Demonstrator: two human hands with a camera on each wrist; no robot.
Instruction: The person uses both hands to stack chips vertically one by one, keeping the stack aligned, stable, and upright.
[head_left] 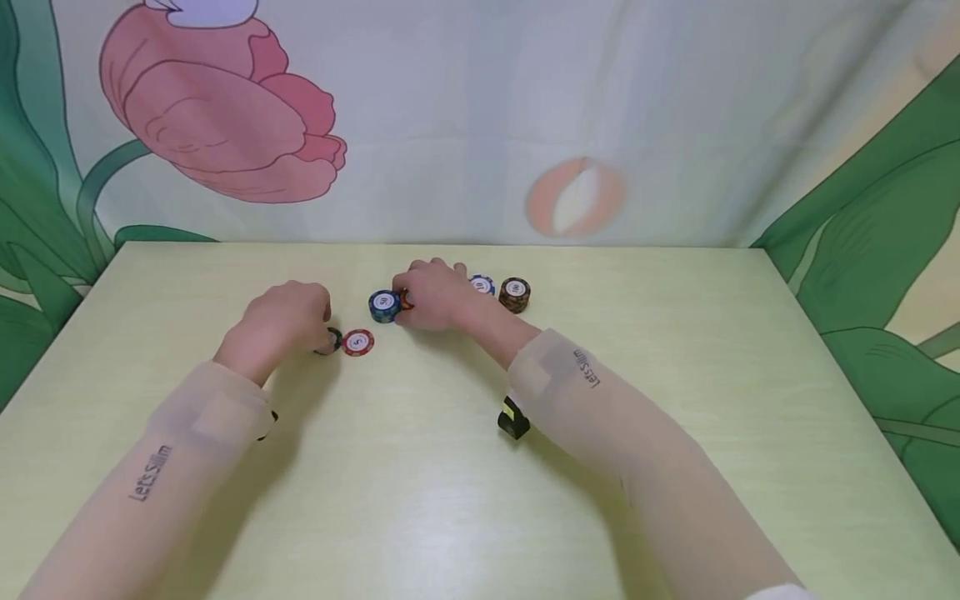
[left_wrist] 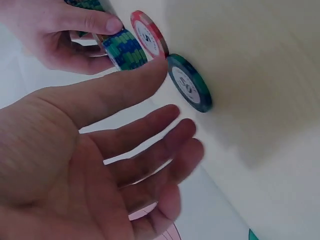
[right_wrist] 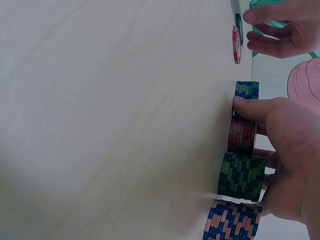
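Note:
My left hand hovers with loosely bent fingers spread apart beside a dark green poker chip marked 50. Nothing sits between those fingers, though the thumb tip is close to the chip. Touching that chip is a single red poker chip, both lying on the table. My right hand grips a red chip stack, thumb on the near side and fingers behind, partly hiding it. A blue-green chip stack stands just left of the thumb. Under the right palm side is a green chip stack.
Right of the right hand stand a blue-and-peach chip stack and a brown chip stack. A small black block shows by the right sleeve. The pale table ends at a printed curtain behind.

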